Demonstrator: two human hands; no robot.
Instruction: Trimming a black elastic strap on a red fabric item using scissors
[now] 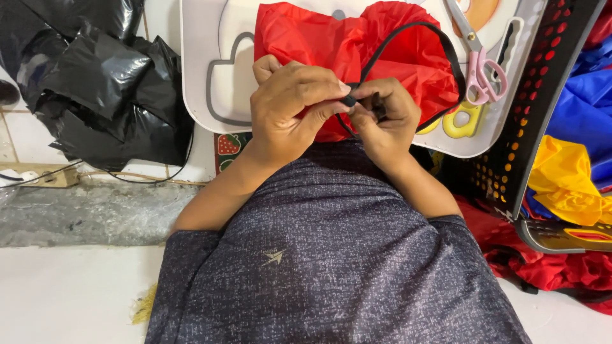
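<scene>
Both hands, the left hand (290, 105) and right hand (382, 118), are being closed in a pinch on a black cord (408, 38) looped over red fabric (344, 44) at the white tray's (204, 95) near edge, keeping the knot steady.

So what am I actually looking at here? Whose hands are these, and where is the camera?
There is one picture, from a camera worn on the person's head, looking down past their dark grey shirt. The left hand and right hand meet, pinching a black cord that loops over a red fabric bag. This lies on a white tray, with pink-handled scissors at the right. Black plastic bags sit to the left; blue and yellow cloth to the right.
</scene>
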